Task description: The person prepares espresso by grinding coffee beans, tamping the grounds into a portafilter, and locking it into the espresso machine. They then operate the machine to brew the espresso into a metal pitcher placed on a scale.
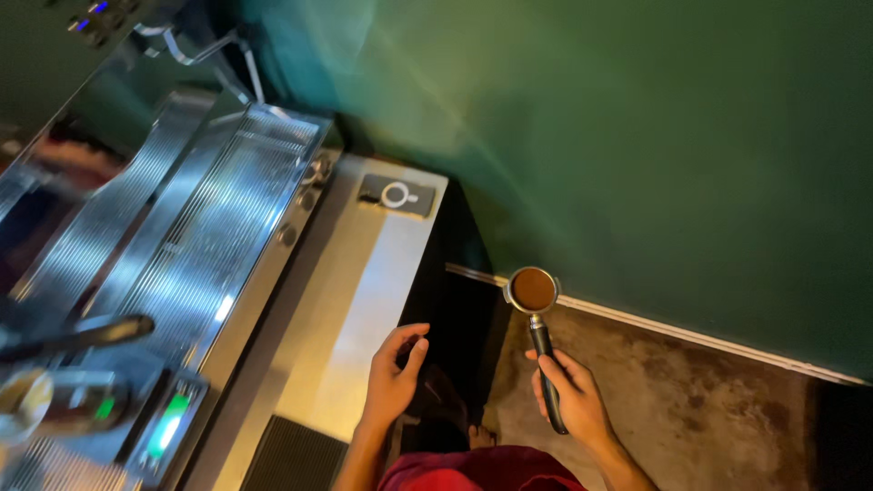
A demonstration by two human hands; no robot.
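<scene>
Head view: your right hand (571, 393) grips the portafilter (536, 314), handle pointing away, basket far; left hand (393, 373) loosely curled, empty, counter-side.

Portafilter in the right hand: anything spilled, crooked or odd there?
Nothing stands out. The portafilter sits level in the right hand, basket filled with brown grounds, none visibly spilled. The left hand rests empty at the counter edge.

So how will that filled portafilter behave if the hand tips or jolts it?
The portafilter looks rigid and probably basket-heavy. Its brown grounds sit open near the rim, so tilting likely spills them. The right hand grips only the handle's end, so it may droop.
</scene>
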